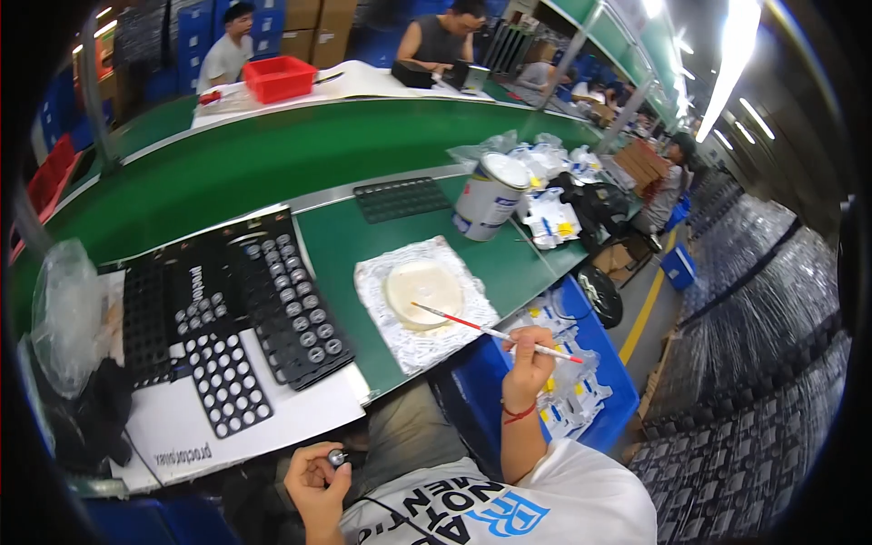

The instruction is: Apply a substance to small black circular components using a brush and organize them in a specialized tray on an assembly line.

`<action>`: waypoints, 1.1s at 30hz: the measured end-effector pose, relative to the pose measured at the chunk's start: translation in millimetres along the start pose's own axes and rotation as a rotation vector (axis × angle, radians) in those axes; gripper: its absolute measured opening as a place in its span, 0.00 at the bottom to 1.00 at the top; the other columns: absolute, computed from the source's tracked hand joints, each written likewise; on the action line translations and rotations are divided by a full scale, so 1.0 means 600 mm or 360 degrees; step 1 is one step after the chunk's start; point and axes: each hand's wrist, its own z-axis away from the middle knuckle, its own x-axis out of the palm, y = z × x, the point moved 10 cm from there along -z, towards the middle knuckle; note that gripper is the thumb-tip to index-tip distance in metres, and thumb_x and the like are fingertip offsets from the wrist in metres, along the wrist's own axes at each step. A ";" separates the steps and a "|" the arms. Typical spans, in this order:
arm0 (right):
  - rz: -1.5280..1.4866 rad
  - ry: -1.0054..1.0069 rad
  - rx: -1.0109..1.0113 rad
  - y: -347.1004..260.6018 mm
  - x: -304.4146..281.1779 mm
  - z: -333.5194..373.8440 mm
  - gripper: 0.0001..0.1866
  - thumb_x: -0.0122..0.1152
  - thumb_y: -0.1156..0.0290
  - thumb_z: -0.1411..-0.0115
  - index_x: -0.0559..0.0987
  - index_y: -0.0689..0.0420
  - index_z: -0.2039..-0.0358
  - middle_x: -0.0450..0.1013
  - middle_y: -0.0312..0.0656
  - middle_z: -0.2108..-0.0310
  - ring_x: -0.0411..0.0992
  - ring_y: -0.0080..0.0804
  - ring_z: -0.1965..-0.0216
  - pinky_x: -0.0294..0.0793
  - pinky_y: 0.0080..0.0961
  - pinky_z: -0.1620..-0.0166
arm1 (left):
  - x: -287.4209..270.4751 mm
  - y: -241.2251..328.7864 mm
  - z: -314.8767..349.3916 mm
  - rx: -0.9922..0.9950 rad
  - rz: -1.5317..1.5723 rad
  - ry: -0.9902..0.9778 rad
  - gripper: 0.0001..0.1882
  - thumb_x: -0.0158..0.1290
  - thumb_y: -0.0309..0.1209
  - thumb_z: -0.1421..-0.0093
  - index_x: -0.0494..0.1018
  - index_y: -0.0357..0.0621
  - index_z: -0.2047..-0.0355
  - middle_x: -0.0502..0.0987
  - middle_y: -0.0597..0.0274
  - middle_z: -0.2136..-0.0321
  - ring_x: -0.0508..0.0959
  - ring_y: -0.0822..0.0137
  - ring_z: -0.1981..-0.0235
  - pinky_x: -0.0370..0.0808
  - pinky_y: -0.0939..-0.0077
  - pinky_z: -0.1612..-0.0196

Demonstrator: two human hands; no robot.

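Note:
My right hand (530, 365) is closed around the handle of a thin paintbrush (465, 322) with red and white parts. The brush slants to the left, and its tip shows over a round, shallow cream-coloured dish (391, 307); whether it touches the surface I cannot tell. Beneath the dish lies a crumpled white sheet (381, 338) on the green bench. Low in front of my body, my left hand (316, 480) pinches a small, dark, shiny round part (337, 458) between thumb and fingers.
On the left, black trays (292, 304) and a perforated sheet (227, 386) hold several round parts. A large tin (490, 198) stands beyond the dish, near an empty black tray (400, 200). Right of my legs, a blue bin (618, 398) contains wrapped pieces. Co-workers sit across the green divider (363, 136).

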 end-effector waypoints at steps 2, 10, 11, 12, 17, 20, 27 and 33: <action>0.0029 0.0067 -0.0100 -0.003 -0.004 -0.002 0.10 0.44 0.68 0.40 0.66 0.59 0.76 0.64 0.38 0.80 0.62 0.22 0.79 0.62 0.17 0.74 | -0.005 -0.003 0.004 -0.0013 -0.0062 -0.0029 0.14 0.51 0.16 0.56 0.66 0.34 0.66 0.72 0.58 0.68 0.69 0.78 0.71 0.65 0.89 0.65; 0.0004 0.0118 -0.0298 -0.023 -0.017 0.005 0.09 0.44 0.68 0.40 0.67 0.60 0.73 0.65 0.40 0.77 0.63 0.23 0.77 0.62 0.17 0.71 | -0.019 0.003 0.013 -0.0039 -0.0292 0.0092 0.12 0.52 0.17 0.51 0.71 0.35 0.65 0.70 0.68 0.78 0.64 0.81 0.82 0.59 0.92 0.80; 0.0012 0.0132 -0.0296 -0.025 -0.020 0.004 0.09 0.44 0.68 0.40 0.67 0.60 0.73 0.65 0.40 0.77 0.63 0.23 0.77 0.62 0.17 0.71 | -0.019 -0.003 0.011 -0.0040 -0.0298 0.0078 0.12 0.52 0.17 0.51 0.71 0.35 0.65 0.70 0.68 0.78 0.64 0.81 0.82 0.59 0.92 0.80; -0.0016 0.0125 -0.0239 -0.020 -0.020 0.003 0.09 0.44 0.68 0.40 0.67 0.60 0.73 0.66 0.40 0.77 0.63 0.23 0.77 0.62 0.17 0.71 | -0.022 -0.006 0.011 -0.0025 -0.0235 0.0095 0.11 0.52 0.17 0.51 0.70 0.36 0.65 0.69 0.69 0.79 0.63 0.82 0.83 0.58 0.92 0.82; -0.0283 0.0191 -0.0002 0.014 -0.021 -0.003 0.11 0.44 0.65 0.39 0.67 0.59 0.73 0.66 0.41 0.77 0.63 0.23 0.77 0.63 0.18 0.72 | -0.034 -0.008 0.008 -0.0030 -0.0147 0.0164 0.09 0.50 0.18 0.50 0.68 0.37 0.66 0.68 0.69 0.78 0.62 0.81 0.85 0.58 0.91 0.83; -0.0742 0.0296 0.0286 0.050 -0.016 -0.005 0.10 0.44 0.67 0.39 0.68 0.60 0.72 0.67 0.40 0.77 0.65 0.24 0.77 0.65 0.19 0.70 | -0.035 -0.002 0.005 -0.0026 -0.0046 0.0215 0.11 0.49 0.17 0.49 0.68 0.36 0.64 0.71 0.66 0.76 0.65 0.81 0.82 0.59 0.91 0.82; -0.1285 0.0441 0.0770 0.115 -0.018 0.015 0.11 0.47 0.64 0.40 0.71 0.58 0.71 0.68 0.34 0.77 0.66 0.20 0.77 0.64 0.15 0.75 | -0.023 0.010 -0.006 -0.0018 0.0325 0.0158 0.15 0.53 0.17 0.55 0.67 0.31 0.64 0.73 0.56 0.68 0.71 0.76 0.71 0.65 0.88 0.66; -0.1352 0.0391 0.0906 0.121 -0.002 0.023 0.11 0.46 0.64 0.40 0.71 0.57 0.72 0.68 0.33 0.77 0.65 0.19 0.77 0.63 0.12 0.75 | -0.017 0.016 0.001 -0.0053 0.0437 0.0111 0.13 0.51 0.15 0.52 0.68 0.32 0.64 0.74 0.55 0.66 0.72 0.76 0.69 0.66 0.88 0.65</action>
